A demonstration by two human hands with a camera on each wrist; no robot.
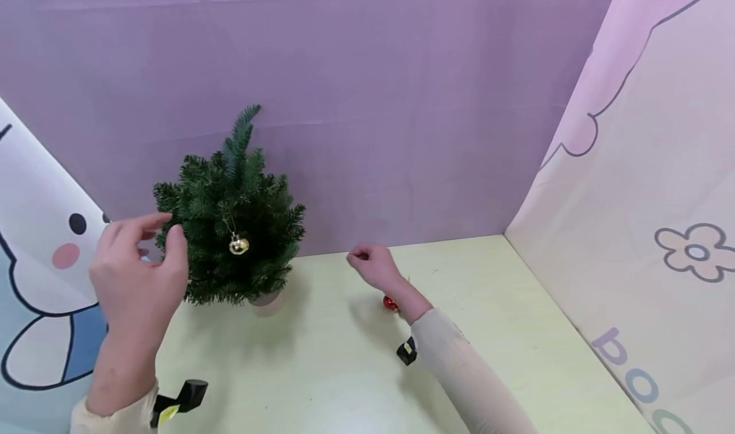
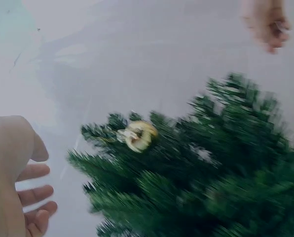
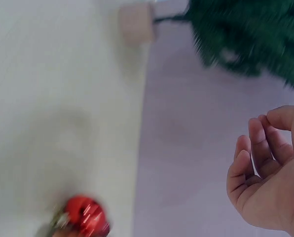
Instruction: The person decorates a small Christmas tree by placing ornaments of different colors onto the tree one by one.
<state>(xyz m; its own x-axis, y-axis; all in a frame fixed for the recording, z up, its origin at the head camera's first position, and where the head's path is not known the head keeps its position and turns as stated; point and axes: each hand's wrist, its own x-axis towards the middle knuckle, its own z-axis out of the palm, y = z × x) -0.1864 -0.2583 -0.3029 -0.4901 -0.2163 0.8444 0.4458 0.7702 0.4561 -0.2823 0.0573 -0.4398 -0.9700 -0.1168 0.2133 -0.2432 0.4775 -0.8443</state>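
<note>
A small green Christmas tree [image 1: 230, 230] in a pale pot [image 1: 267, 304] stands on the table. From its front branches hangs a shiny gold bauble [image 1: 238, 245], blurred in the left wrist view. My left hand [image 1: 140, 268] is raised beside the tree's left side, thumb and fingers spread apart with nothing between them. Over the table right of the tree, my right hand [image 1: 374, 265] has loosely curled fingers and holds nothing; the right wrist view shows its thumb and fingertips close together. A red bauble [image 3: 88, 216] lies on the table, partly hidden by the right wrist in the head view.
The pale table [image 1: 344, 383] meets a purple cloth backdrop [image 1: 402, 121] behind the tree. Printed cloth panels [image 1: 649, 242] rise at the right and left. A black wrist-camera mount [image 1: 182, 399] sticks out from the left sleeve, another [image 1: 407, 351] from the right.
</note>
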